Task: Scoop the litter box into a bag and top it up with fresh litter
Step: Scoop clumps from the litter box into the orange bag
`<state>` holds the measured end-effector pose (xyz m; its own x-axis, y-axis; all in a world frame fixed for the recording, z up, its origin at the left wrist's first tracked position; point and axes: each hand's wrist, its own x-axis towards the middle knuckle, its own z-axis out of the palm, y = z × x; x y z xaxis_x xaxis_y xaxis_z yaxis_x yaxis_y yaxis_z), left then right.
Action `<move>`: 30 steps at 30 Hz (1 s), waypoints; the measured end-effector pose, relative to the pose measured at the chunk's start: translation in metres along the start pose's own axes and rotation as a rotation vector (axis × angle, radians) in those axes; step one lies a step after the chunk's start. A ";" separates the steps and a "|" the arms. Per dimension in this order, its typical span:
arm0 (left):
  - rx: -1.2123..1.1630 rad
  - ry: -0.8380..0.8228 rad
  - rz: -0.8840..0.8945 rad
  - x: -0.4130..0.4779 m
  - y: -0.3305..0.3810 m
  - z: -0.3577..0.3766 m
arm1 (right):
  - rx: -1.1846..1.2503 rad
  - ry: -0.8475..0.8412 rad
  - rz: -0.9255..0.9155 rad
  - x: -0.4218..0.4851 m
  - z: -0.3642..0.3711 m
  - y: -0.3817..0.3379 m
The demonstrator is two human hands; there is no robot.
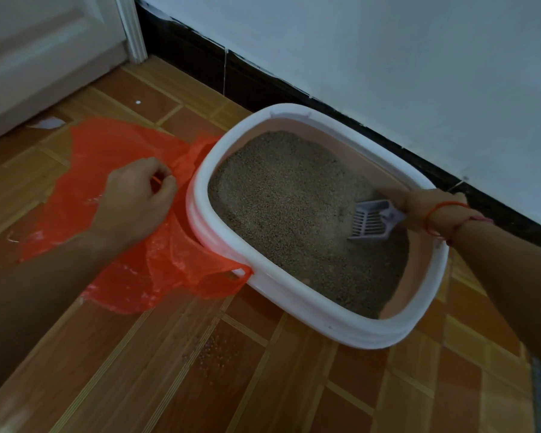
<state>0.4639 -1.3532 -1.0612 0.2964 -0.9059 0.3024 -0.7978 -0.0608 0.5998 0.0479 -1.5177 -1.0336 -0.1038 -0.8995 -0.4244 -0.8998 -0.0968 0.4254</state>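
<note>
Left hand (135, 195) palm-down, pinching orange bag (107, 170) handle; right hand (419, 207) gripping scoop (372, 218), tip in litter (288, 207).

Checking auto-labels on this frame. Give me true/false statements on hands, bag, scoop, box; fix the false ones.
1. The right hand holds the scoop inside the litter box. True.
2. The orange bag lies to the right of the box. False: it lies on the floor to the box's left.
3. The left hand pinches the bag. True.
4. The scoop is raised clear of the litter. False: its front edge is down in the litter.
5. Loose granules lie on the floor in front of the box. True.
</note>
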 end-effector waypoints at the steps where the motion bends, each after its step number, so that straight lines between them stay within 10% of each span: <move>1: 0.001 0.000 0.001 0.000 -0.001 0.000 | 0.016 0.017 -0.007 -0.001 0.003 -0.004; 30: 0.008 0.024 -0.046 0.002 -0.005 -0.010 | 0.562 0.060 -0.202 -0.022 0.016 -0.069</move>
<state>0.4735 -1.3503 -1.0563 0.3453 -0.8918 0.2922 -0.7870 -0.1056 0.6078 0.1054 -1.4844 -1.0661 0.1021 -0.9109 -0.3999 -0.9871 -0.0430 -0.1539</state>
